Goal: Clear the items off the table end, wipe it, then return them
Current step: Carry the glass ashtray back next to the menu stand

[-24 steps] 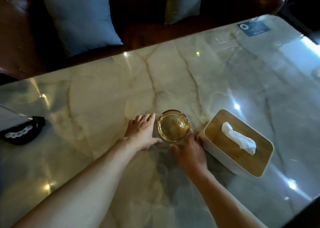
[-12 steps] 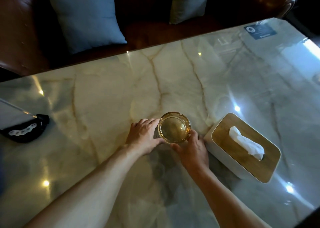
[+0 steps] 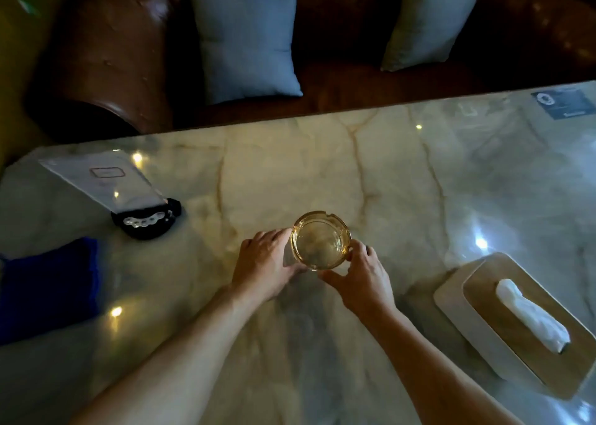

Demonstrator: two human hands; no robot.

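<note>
Your left hand [image 3: 263, 266] | cupped on amber ashtray [image 3: 321, 240] left side | your right hand [image 3: 359, 279] | curled on its right | tissue box [image 3: 519, 324] well right of ashtray | blue cloth [image 3: 48, 287] far left

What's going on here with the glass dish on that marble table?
A person is holding a round amber glass ashtray with both bare hands, the left hand on one side and the right hand on the other, over a marble table. A wooden-lidded tissue box sits to the right. To the left lie a blue cloth and a menu card in a black stand. A brown sofa with cushions stands beyond the table.
</note>
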